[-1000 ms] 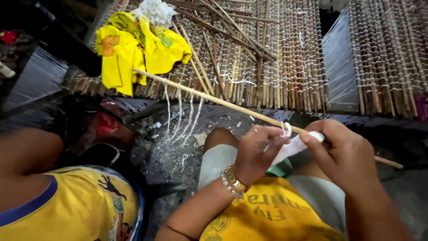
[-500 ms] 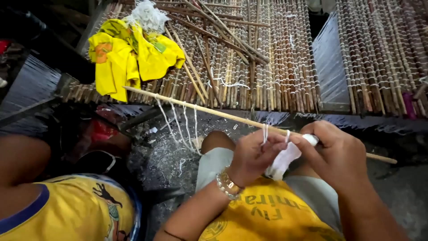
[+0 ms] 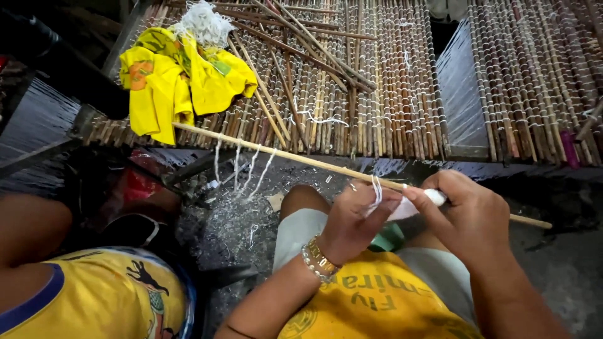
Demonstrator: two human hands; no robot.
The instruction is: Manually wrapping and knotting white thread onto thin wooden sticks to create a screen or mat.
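— Stacked bamboo rods [image 3: 377,94] behind; both hands pinch white thread [image 3: 377,188] on the long stick [image 3: 301,160] over the lap?

— Yes: left hand [image 3: 352,220], right hand [image 3: 471,216]. Best keep thread taut.

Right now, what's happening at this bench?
A seated person holds a long thin wooden stick across their lap. The left hand pinches white thread at it; the right hand grips a white wad against it. Thread loops hang farther along. A yellow cloth lies on the stick rack. Another person sits alongside.
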